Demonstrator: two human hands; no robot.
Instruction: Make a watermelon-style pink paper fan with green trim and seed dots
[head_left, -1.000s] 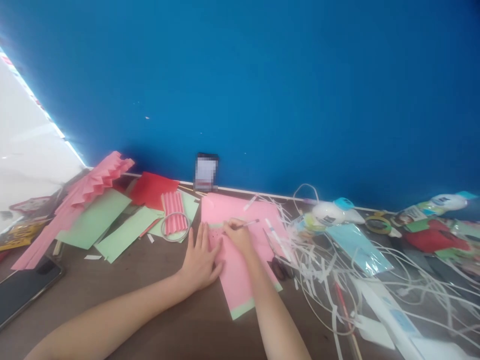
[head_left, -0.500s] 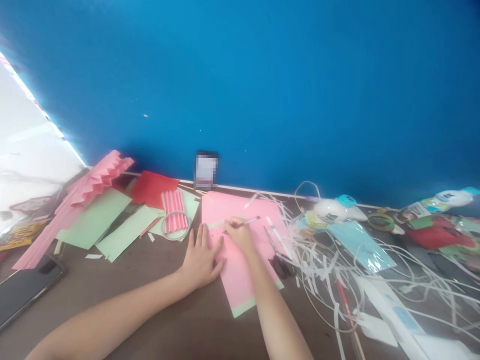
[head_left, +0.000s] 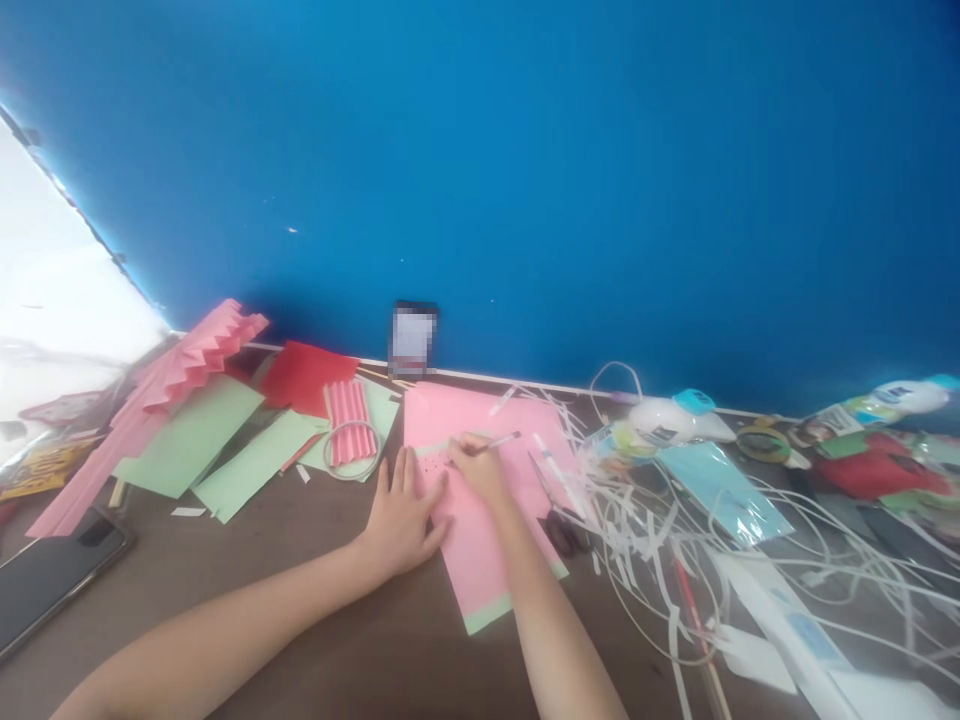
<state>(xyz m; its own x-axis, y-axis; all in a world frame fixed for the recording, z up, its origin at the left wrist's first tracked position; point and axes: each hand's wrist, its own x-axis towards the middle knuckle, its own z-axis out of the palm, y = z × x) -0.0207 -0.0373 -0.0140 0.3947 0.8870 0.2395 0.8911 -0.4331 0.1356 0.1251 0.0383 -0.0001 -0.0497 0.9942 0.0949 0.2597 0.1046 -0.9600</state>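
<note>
On pink sheet (head_left: 480, 545) | left hand (head_left: 401, 520) flat, open | right hand (head_left: 476, 470) grips pen (head_left: 501, 440) | no legible writing

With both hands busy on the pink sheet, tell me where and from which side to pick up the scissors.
Take the scissors by the dark handle loops, the end nearest the person, coming from above on the right side. They lie flat on the table, blades pointing away toward the wall, against the pink sheet and beside the right hand, with white paper strips crowding the far right.
</note>
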